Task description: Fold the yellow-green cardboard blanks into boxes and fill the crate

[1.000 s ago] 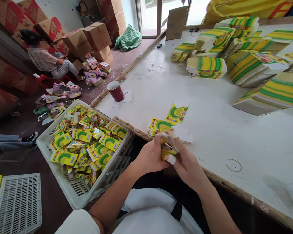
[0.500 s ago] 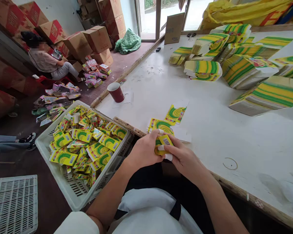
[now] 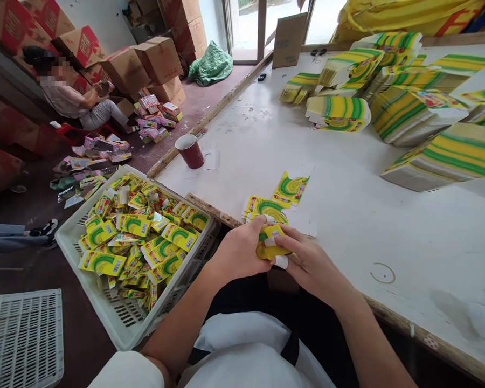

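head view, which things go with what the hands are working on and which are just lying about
In hand: small yellow box held by left hand and right hand; flat blanks beside them; white crate of like boxes; stacks of blanks across the table.
Lying about: red cup; scissors; green bag; brown cartons.

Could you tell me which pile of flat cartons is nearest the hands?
The small stack at the near edge of the table, just beyond the left hand; the big bundles lie far back.
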{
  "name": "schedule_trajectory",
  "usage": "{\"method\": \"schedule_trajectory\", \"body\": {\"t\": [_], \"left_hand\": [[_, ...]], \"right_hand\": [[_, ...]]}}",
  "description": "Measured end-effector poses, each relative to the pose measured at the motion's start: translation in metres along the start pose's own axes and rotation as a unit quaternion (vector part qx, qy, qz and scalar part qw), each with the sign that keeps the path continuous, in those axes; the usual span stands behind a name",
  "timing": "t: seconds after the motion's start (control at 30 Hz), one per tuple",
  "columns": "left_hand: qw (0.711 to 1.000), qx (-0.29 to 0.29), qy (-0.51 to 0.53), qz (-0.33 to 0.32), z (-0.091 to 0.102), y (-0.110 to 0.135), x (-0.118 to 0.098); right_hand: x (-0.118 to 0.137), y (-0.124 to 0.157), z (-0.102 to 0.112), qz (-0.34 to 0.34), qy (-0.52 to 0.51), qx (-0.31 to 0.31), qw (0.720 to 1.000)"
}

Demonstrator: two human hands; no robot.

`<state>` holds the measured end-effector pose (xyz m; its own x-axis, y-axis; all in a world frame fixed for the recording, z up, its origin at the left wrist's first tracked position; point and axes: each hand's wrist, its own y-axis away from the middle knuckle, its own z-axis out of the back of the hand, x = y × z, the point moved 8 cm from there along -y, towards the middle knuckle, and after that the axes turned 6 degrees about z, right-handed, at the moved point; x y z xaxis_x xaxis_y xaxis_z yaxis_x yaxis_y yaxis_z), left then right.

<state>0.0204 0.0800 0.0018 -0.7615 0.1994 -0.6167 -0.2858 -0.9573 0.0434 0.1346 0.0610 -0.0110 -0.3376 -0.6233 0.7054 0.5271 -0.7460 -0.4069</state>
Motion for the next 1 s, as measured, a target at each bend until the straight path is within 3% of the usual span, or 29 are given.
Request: {"method": "schedule_trajectory", "body": {"t": [0.13, 0.2, 0.23, 0.3, 0.37, 0.4, 0.47, 0.57, 0.7, 0.8, 1.0], "left_hand": [[0.993, -0.08, 0.085, 0.01, 0.008, 0.003, 0.007], [0.954, -0.184, 0.236, 0.017, 0.027, 0.009, 0.023], [0.904, -0.265, 0.334, 0.015, 0.042, 0.015, 0.037], [0.743, -0.427, 0.515, 0.022, 0.064, 0.034, 0.074], [0.59, -0.493, 0.636, 0.066, 0.066, 0.043, 0.107], [0.542, -0.491, 0.675, 0.101, 0.061, 0.042, 0.117], [0.497, -0.455, 0.721, 0.164, 0.048, 0.037, 0.124], [0.508, -0.406, 0.733, 0.2, 0.028, 0.03, 0.112], [0.579, -0.33, 0.722, 0.186, 0.007, 0.015, 0.087], [0.613, -0.287, 0.714, 0.18, -0.005, 0.01, 0.077], [0.659, -0.296, 0.672, 0.159, -0.016, 0.015, 0.069]], "right_hand": [[-0.004, -0.005, -0.009, -0.047, -0.032, -0.081, 0.995], [-0.011, -0.008, -0.011, -0.066, -0.048, -0.106, 0.991], [-0.018, -0.009, -0.007, -0.08, -0.03, -0.129, 0.988], [-0.036, -0.008, 0.006, -0.134, 0.063, -0.167, 0.975], [-0.056, -0.006, 0.016, -0.199, 0.171, -0.162, 0.951], [-0.064, -0.005, 0.017, -0.223, 0.203, -0.144, 0.943], [-0.074, -0.005, 0.017, -0.243, 0.222, -0.119, 0.937], [-0.077, -0.005, 0.016, -0.241, 0.211, -0.128, 0.939], [-0.077, -0.005, 0.014, -0.239, 0.175, -0.151, 0.943], [-0.08, -0.003, 0.014, -0.238, 0.129, -0.17, 0.948], [-0.069, 0.004, 0.025, -0.226, 0.008, -0.224, 0.948]]}}
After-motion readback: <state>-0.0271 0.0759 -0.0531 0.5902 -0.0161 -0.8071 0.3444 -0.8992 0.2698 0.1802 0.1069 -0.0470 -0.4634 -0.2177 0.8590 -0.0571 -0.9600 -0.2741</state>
